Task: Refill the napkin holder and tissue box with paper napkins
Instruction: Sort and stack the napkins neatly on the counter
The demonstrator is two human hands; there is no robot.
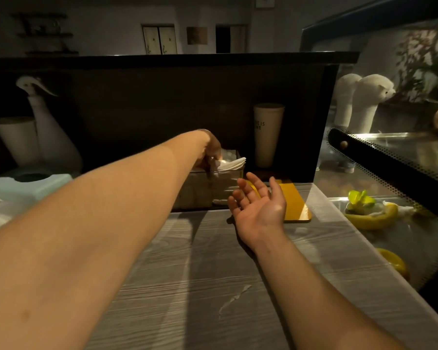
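A clear rectangular napkin holder (208, 190) stands at the back of the grey wood-grain counter (200, 274). A stack of white paper napkins (232, 163) sticks out of its top. My left hand (211, 150) reaches over the holder, its fingers pinching the left end of the napkin stack; most of the fingers are hidden behind the hand. My right hand (258, 205) hovers palm up just right of the holder, fingers spread and holding nothing. A pale teal tissue box (48, 184) with a dark oval opening sits at the far left.
A yellow board (295, 203) lies behind my right hand. A tall cream cup (267, 135) stands against the dark back panel. A white spray bottle (46, 127) and paper cup (17, 140) stand at left. A glass display case (390, 185) with food borders the right.
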